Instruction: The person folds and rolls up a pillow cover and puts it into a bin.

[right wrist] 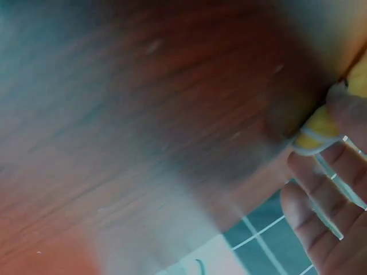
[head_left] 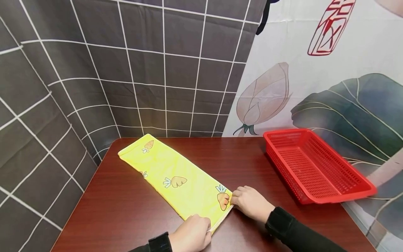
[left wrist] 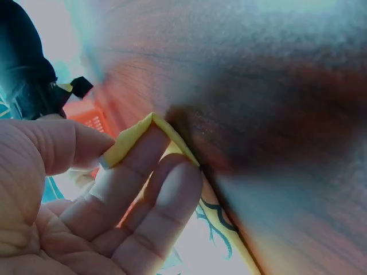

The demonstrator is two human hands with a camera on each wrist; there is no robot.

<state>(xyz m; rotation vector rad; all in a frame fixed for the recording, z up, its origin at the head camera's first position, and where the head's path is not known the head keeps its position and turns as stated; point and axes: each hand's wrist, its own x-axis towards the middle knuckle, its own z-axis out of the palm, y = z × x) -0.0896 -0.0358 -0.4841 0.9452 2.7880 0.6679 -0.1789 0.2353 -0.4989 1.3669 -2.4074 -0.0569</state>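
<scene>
The left hand's fingers (left wrist: 143, 189) curl under one near corner of the yellow cloth (head_left: 176, 176), with the thumb pressing the corner from above: a pinch. The right hand's fingers (right wrist: 321, 212) pinch the other near corner, thumb on top, the remaining fingers loosely together below. In the head view the left hand (head_left: 190, 234) sits at the cloth's nearest corner and the right hand (head_left: 250, 203) just beside the printed carrot at the corner to its right; both sleeves are black.

The cloth lies flat as a long folded strip on the brown table (head_left: 126, 210), running from the two hands away toward the far left edge, carrots printed on it. A red basket (head_left: 318, 168) stands on the table's right side, well apart from the cloth, with patterned curtains behind.

Judging the risk: the grips are only at the very corners, so a lift could let a layer of the folded strip slip free and the fold open; uneven pulling by the two hands would likely skew the strip or drag its far end off the table edge
</scene>
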